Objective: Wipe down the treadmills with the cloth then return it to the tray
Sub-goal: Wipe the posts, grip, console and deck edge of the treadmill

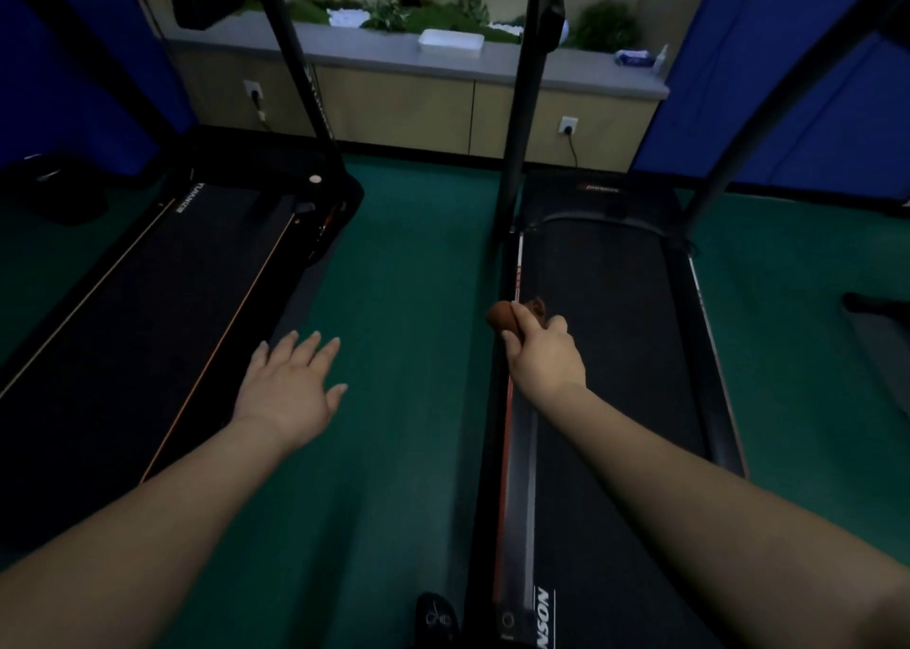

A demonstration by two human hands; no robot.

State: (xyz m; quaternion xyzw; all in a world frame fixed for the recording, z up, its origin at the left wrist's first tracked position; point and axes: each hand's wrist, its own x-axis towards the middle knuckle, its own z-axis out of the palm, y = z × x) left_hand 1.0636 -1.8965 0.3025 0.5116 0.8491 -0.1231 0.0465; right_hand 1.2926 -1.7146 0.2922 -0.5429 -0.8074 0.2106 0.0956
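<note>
Two black treadmills lie side by side on green floor: the left treadmill (162,284) and the right treadmill (605,304). My right hand (544,353) is closed around a bunched brown cloth (502,317), held over the left side rail of the right treadmill. My left hand (290,382) hovers with fingers spread and nothing in it, over the floor beside the left treadmill's right edge. A white tray (450,42) rests on the grey counter at the back wall.
The grey counter (566,75) over wooden cabinets spans the back, with plants, a blue packet (634,58) and a small bottle. Treadmill uprights (522,107) rise between me and the counter. Blue panels stand at both sides. My dark shoe (436,619) is on the floor.
</note>
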